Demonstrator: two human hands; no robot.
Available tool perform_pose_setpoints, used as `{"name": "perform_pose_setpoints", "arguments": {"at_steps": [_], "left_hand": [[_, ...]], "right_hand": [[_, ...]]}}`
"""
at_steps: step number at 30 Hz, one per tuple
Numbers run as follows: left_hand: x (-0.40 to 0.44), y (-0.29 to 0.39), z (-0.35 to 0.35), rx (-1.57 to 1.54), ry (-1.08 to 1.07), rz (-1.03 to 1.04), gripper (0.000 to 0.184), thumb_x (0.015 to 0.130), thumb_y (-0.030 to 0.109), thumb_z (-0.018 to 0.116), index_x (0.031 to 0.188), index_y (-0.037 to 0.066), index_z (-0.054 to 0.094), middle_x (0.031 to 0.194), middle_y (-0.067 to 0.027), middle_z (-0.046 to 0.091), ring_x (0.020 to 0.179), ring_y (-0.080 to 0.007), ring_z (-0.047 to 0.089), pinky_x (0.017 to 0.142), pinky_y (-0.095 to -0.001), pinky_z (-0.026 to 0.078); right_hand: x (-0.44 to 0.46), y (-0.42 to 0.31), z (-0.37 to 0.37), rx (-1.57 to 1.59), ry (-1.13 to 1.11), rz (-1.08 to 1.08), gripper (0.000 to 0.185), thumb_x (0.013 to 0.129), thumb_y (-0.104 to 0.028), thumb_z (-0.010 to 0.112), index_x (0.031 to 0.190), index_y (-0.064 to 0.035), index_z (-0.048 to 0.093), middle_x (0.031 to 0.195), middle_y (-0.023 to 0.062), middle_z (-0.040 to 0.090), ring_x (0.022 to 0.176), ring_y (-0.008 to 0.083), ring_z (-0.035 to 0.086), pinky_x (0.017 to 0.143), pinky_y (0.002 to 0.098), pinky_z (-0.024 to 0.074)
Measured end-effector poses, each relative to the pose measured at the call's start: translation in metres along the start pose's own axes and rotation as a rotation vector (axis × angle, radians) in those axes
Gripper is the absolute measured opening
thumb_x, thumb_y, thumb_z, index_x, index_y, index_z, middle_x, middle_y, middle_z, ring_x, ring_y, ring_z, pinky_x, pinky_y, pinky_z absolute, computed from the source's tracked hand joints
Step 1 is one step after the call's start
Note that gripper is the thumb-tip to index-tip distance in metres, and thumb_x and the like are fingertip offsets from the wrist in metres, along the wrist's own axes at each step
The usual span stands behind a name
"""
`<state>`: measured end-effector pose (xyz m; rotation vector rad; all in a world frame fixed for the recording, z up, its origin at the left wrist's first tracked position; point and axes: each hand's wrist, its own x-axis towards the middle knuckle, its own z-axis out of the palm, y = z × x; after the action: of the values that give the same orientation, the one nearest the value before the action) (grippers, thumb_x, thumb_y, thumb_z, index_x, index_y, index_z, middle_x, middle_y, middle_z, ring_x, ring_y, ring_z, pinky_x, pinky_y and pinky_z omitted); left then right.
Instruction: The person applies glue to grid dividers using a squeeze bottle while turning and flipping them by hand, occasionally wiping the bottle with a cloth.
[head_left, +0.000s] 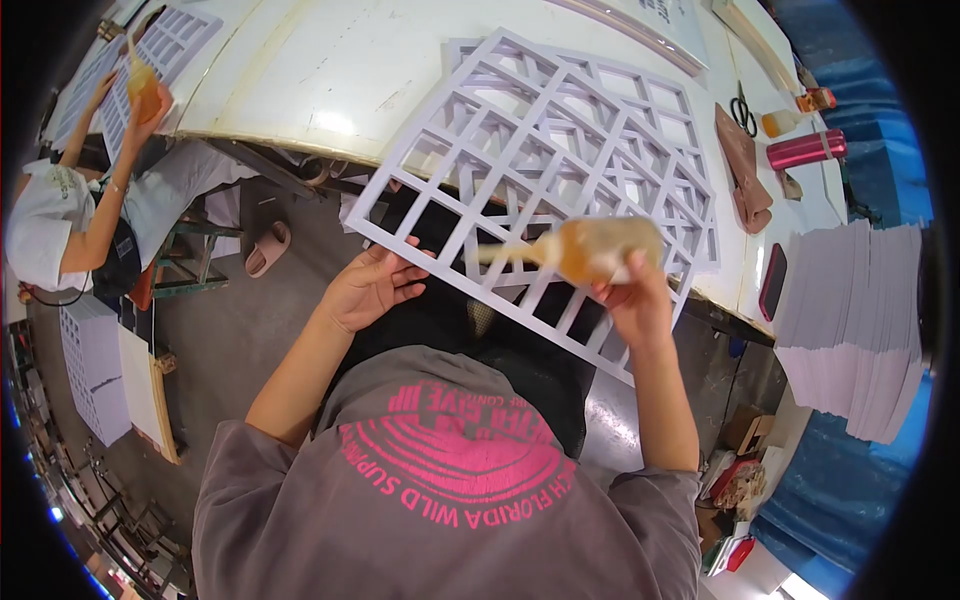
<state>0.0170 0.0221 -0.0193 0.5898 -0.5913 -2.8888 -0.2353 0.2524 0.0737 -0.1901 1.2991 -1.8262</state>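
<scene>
A white lattice grid panel [545,135] lies over other panels at the table's front edge, its near side jutting out toward my body. At its near left rim is my left hand [375,284], thumb and fingers bent about the edge. My right hand [640,305] is wrapped round a squeeze bottle [605,250] of amber liquid, blurred by motion. The bottle lies tilted on its side above the panel, with its pale nozzle pointing left. Whether the nozzle touches the panel I cannot tell.
On the right of the white table [300,60] are scissors [742,110], a pink flask [806,150], another small bottle [782,122] and a phone [773,282]. Stacked pale sheets [850,320] stand at far right. A co-worker [75,215] at left holds a similar bottle [143,88].
</scene>
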Motion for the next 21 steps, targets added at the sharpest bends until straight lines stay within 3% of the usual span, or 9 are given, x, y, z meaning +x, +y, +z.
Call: {"name": "perform_pose_setpoints", "arguments": {"at_steps": [3,6,9,10,16,19,21], "left_hand": [[0.007,0.010,-0.002,-0.038,0.018,0.098,0.032,0.091,0.021,0.055,0.121,0.010,0.052,0.116,-0.0090,0.059,0.101,-0.0178,0.058,0.084,-0.0344,0.049],[0.017,0.015,-0.009,-0.149,0.180,0.186,0.032,0.093,0.027,0.051,0.122,0.011,0.052,0.112,-0.0060,0.060,0.094,-0.0167,0.058,0.079,-0.0345,0.049],[0.017,0.004,-0.002,-0.196,0.175,0.116,0.033,0.095,0.029,0.048,0.122,0.011,0.052,0.111,-0.0055,0.060,0.091,-0.0166,0.058,0.078,-0.0334,0.049],[0.016,-0.001,0.001,-0.155,0.143,0.066,0.034,0.095,0.029,0.047,0.123,0.012,0.051,0.111,-0.0051,0.060,0.094,-0.0162,0.058,0.079,-0.0322,0.048],[0.011,-0.022,0.019,-0.037,0.085,-0.023,0.034,0.093,0.018,0.051,0.126,0.014,0.050,0.110,-0.0023,0.060,0.101,-0.0156,0.056,0.083,-0.0324,0.045],[0.011,-0.022,0.020,-0.007,0.076,-0.025,0.035,0.091,0.014,0.054,0.126,0.014,0.050,0.109,-0.0011,0.060,0.101,-0.0151,0.057,0.083,-0.0326,0.045],[0.013,-0.020,0.017,0.007,0.073,-0.024,0.036,0.090,0.013,0.055,0.126,0.014,0.050,0.109,-0.0009,0.060,0.101,-0.0150,0.057,0.084,-0.0327,0.045]], "right_hand": [[0.031,-0.023,-0.024,0.027,0.180,-0.243,0.037,0.085,-0.024,0.063,0.109,0.0006,0.048,0.085,0.0110,0.061,0.063,0.0179,0.061,0.053,0.0264,0.0493],[0.061,-0.046,-0.050,-0.078,0.382,-0.453,0.046,0.083,-0.024,0.067,0.112,0.0021,0.042,0.088,0.0134,0.059,0.064,0.0196,0.061,0.055,0.0263,0.0492],[0.086,-0.061,-0.072,-0.139,0.494,-0.487,0.058,0.080,-0.022,0.071,0.116,0.0028,0.033,0.092,0.0168,0.057,0.065,0.0214,0.062,0.056,0.0266,0.0493],[0.091,-0.064,-0.075,-0.146,0.467,-0.504,0.064,0.078,-0.022,0.073,0.117,0.0028,0.029,0.094,0.0189,0.056,0.065,0.0220,0.062,0.056,0.0263,0.0493],[0.085,-0.063,-0.083,-0.210,0.437,-0.486,0.056,0.079,-0.020,0.071,0.112,0.0035,0.034,0.093,0.0178,0.056,0.064,0.0220,0.061,0.056,0.0278,0.0488],[0.058,-0.048,-0.075,-0.221,0.361,-0.431,0.037,0.083,-0.020,0.066,0.108,-0.0008,0.046,0.091,0.0125,0.059,0.065,0.0194,0.061,0.056,0.0257,0.0498],[0.035,-0.039,-0.061,-0.196,0.309,-0.374,0.042,0.081,-0.018,0.068,0.105,0.0016,0.040,0.088,0.0152,0.058,0.063,0.0209,0.061,0.054,0.0272,0.0482]]}}
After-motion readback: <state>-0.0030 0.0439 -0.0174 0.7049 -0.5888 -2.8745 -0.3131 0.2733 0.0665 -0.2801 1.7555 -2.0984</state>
